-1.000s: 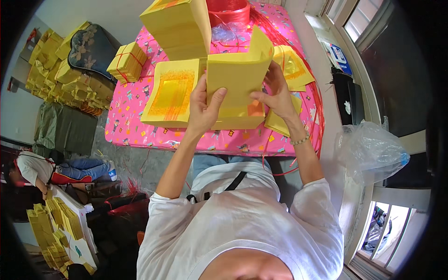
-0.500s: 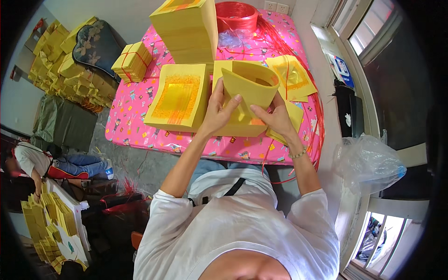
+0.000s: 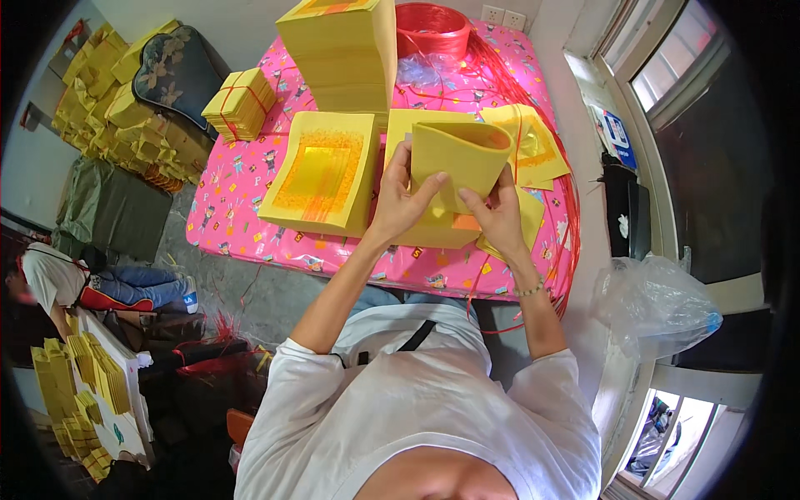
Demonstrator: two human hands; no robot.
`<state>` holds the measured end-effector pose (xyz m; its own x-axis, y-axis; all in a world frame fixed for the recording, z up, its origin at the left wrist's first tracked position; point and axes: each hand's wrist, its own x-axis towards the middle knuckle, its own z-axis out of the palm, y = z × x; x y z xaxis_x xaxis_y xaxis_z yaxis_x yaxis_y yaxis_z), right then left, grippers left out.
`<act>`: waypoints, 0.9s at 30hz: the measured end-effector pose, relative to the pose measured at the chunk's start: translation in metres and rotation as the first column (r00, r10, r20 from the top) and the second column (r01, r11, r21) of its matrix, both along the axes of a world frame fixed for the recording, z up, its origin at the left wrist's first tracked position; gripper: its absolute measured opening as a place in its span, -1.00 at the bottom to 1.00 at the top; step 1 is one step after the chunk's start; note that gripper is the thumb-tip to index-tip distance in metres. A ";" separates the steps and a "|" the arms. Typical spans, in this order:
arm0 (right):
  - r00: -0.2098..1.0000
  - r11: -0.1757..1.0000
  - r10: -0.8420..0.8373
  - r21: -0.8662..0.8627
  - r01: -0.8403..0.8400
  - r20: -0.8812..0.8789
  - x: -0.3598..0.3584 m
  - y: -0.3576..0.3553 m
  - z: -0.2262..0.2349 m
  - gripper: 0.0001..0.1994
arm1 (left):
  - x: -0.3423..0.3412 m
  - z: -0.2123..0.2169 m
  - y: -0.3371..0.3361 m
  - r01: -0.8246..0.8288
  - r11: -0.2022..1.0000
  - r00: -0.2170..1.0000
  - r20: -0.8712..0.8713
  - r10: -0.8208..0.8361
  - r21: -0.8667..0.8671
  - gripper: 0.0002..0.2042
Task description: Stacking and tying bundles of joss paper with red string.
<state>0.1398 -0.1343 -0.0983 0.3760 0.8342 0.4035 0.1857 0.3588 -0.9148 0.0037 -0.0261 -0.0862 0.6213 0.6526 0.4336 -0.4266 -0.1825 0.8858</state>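
Between my two hands is a folded sheaf of yellow paper (image 3: 457, 162), its top edge bent round in a loop. My left hand (image 3: 407, 193) grips its left edge, thumb on the near face. On the right side my right hand (image 3: 497, 215) pinches it, thumb in front and fingers behind. Beneath the sheaf stands a thick stack of yellow paper (image 3: 425, 232), partly hidden by my hands. Beside it, to the left, another stack (image 3: 321, 171) shows an orange-printed top with a gold square. Loose printed sheets (image 3: 529, 142) lie beyond my right hand.
A tall yellow paper stack (image 3: 337, 62) rises behind, near a red roll of ribbon (image 3: 431, 32). At the left of the pink patterned tabletop (image 3: 242, 208) sits a tied bundle (image 3: 240, 102). Red strands trail down the right edge. Another person (image 3: 62, 287) works at the lower left.
The sheaf has shifted slightly right and its looped fold has closed up flatter. Both hands moved along with it, still gripping. The whole view has tilted a little.
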 end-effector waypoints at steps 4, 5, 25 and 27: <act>0.999 0.999 -0.024 -0.035 0.025 0.042 -0.002 -0.002 -0.007 -0.47 | 0.004 -0.001 -0.004 -0.018 0.998 1.000 -0.006 0.018 0.058 -0.52; 1.000 0.999 -0.007 -0.033 0.006 -0.009 -0.003 -0.002 -0.006 -0.47 | 0.005 -0.004 -0.005 -0.021 0.998 1.000 -0.005 0.022 0.056 -0.52; 0.996 0.992 -0.068 -0.104 0.074 0.060 0.012 0.005 0.025 -0.64 | 0.015 0.008 0.005 -0.021 1.000 0.999 0.043 0.021 0.016 -0.58; 0.997 0.986 -0.035 -0.166 0.022 -0.075 0.014 0.008 0.037 -0.66 | 0.008 0.031 0.010 0.069 0.989 0.993 -0.088 -0.081 -0.132 -0.59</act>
<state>0.1541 -0.1264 -0.0618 0.4250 0.8755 0.2299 0.1201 0.1972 -0.9730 0.0116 -0.0162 -0.0550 0.7045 0.6490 0.2870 -0.3493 -0.0349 0.9364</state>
